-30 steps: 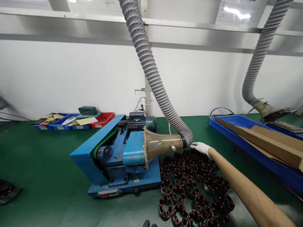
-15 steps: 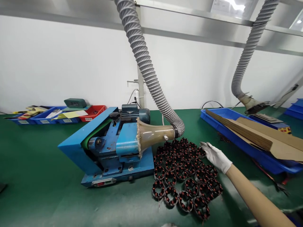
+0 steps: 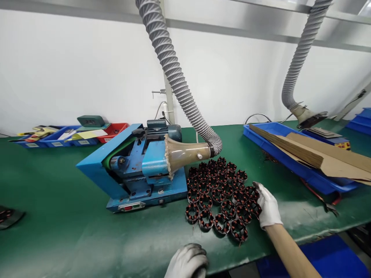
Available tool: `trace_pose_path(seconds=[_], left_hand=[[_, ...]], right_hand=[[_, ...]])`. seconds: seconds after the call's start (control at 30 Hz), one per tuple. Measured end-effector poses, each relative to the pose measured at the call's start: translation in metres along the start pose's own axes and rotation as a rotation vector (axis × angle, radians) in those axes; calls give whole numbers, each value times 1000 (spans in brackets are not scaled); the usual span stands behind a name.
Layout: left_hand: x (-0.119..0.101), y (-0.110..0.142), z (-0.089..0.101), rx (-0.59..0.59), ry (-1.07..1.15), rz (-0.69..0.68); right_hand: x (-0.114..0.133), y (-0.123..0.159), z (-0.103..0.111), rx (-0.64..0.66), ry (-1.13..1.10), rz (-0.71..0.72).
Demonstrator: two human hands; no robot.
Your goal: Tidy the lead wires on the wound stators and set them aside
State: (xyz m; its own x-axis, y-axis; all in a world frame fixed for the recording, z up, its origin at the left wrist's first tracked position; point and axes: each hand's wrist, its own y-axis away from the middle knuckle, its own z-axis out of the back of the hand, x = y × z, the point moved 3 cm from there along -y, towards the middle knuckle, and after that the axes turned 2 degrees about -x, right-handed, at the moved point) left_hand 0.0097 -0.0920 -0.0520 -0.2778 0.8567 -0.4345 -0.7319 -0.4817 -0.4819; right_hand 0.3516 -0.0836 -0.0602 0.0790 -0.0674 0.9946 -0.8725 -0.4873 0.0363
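Note:
Many ring-shaped motor stators (image 3: 218, 196) with black slots and copper windings stand packed together on the green bench. My right hand (image 3: 268, 206), in a white glove, is cupped against the right edge of this group, its fingertips touching the outer stators; its fingers are bent but apart from a full grip. At the bench's front edge, below the group, is my left hand (image 3: 187, 260), also in a white glove with greyish fingertips. Its fingers are curled in, and whatever they may hold is hidden. It stays apart from the stators.
A blue belt grinding machine (image 3: 155, 162) stands left of the stators, joined to a grey extraction hose (image 3: 179, 77). On the right, a blue tray (image 3: 292, 170) holds cardboard (image 3: 290, 148). Small bins (image 3: 116, 131) line the back left. A dark object (image 3: 10, 217) lies far left.
My right hand has come nearer along the group's right side, now cupped against the outer stators. My left hand has risen into view at the bottom. The view has tilted down somewhat.

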Motion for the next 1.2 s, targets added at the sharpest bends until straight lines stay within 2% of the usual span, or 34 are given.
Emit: trace_pose_path(seconds=[0.1,0.2,0.23,0.3,0.37,0.43,0.5,0.57,0.67,0.73,0.83,0.87,0.93,1.07,1.13,1.2], left_hand=[[-2,2,10,-60,-9,156],[-4,-4,19,-149,-75,316],[-4,-9,22,-147,-128,351],[0,-24,27,-70,-267,404],[9,-39,32,37,-387,459],[17,-49,37,107,-448,489],[22,-49,41,133,-475,501],[24,-38,44,138,-488,553],[25,-5,43,174,-371,732],[26,18,40,157,-266,807],[31,37,43,59,-217,870],[35,38,45,40,-209,916],[42,32,50,79,-167,977],[51,10,55,190,-112,919],[52,7,55,142,-131,893],[52,9,51,93,-127,836]], right_hand=[[4,14,-12,-88,4,78],[31,32,-18,-138,37,205],[43,40,-20,-149,46,259],[68,63,-29,-129,49,350],[89,90,-45,-9,57,416],[105,119,-69,302,208,590],[111,145,-85,500,400,792],[104,157,-88,570,595,933],[72,155,-72,574,878,1062],[45,147,-55,553,1058,1127],[13,138,-33,448,1134,1218],[7,136,-30,429,1128,1232],[-1,134,-32,409,1098,1241],[-3,128,-51,437,1036,1223],[-1,125,-59,466,1025,1193],[4,127,-62,440,995,1166]])
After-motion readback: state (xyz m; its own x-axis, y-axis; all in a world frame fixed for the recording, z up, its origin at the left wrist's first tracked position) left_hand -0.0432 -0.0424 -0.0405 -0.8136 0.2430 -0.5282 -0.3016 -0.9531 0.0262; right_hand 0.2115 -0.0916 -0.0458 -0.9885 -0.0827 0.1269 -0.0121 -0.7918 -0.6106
